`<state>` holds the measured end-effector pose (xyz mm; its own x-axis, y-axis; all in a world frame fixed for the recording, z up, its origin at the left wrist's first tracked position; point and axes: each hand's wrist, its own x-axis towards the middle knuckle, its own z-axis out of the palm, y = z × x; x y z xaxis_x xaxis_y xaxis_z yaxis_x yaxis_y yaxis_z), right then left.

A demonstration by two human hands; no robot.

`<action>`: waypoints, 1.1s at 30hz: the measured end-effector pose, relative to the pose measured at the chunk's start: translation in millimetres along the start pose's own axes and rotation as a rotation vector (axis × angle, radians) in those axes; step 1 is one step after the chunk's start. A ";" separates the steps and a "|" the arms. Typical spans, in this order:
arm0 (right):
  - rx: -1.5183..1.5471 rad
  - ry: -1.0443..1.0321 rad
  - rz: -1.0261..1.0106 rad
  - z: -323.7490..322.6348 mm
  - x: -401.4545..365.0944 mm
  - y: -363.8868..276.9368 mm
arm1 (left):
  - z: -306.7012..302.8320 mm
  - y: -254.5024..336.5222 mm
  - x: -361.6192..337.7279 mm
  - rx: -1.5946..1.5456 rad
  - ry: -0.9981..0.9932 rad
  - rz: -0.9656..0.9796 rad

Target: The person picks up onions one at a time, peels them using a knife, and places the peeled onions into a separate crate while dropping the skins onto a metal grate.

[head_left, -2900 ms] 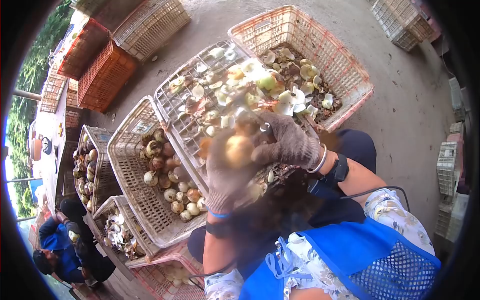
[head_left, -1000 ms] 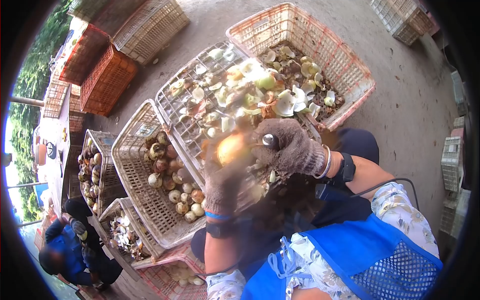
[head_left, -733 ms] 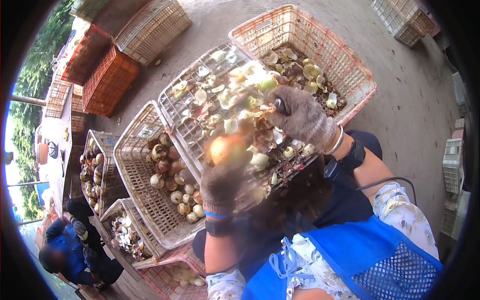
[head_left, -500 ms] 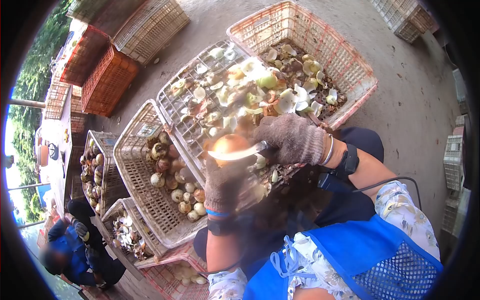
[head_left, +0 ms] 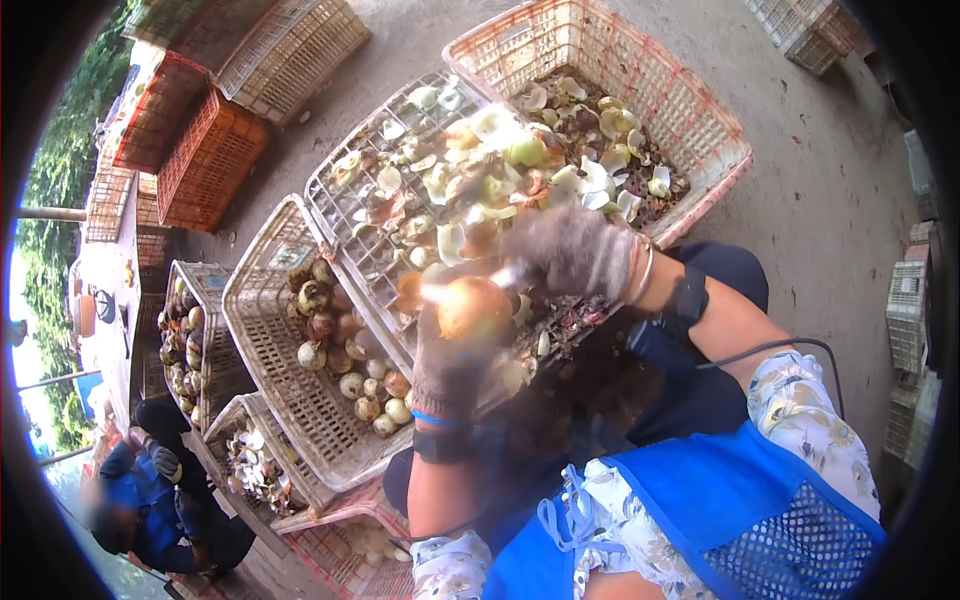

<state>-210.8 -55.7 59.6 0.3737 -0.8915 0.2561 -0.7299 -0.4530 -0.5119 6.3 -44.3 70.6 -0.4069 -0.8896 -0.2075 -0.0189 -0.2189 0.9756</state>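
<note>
In my gloved left hand [head_left: 447,365] sits a yellow-brown onion [head_left: 475,311], gripped from below. My gloved right hand [head_left: 575,255] is closed around a knife [head_left: 508,275], just above and right of the onion; motion blurs the hand, and the blade shows only as a bright smear over the onion's upper side. Beneath both hands lies a grid-bottomed crate [head_left: 330,200] turned over as a work surface, strewn with onion skins [head_left: 452,240] and cut pieces.
Left of my hands, a crate [head_left: 260,300] holds whole onions [head_left: 325,330]. Beyond, another crate [head_left: 720,165] contains peelings. Further left stand an onion-filled crate [head_left: 215,330] and an orange crate [head_left: 215,165]. A person in blue [head_left: 150,500] sits at lower left.
The knife blade, clear across the onion before, has shifted up and blurred. More of the onion's face shows now. My right hand has moved slightly left and is more smeared.
</note>
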 end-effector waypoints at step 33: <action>0.817 -0.188 0.488 2.6 -15.9 -73.2 | -15.1 -0.8 17.7 -0.346 0.112 0.064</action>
<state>-161.9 -8.4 90.8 0.2726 -0.9332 -0.2342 -0.2327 0.1722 -0.9572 12.9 -65.9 65.0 -0.2945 -0.9400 -0.1724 0.3214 -0.2673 0.9084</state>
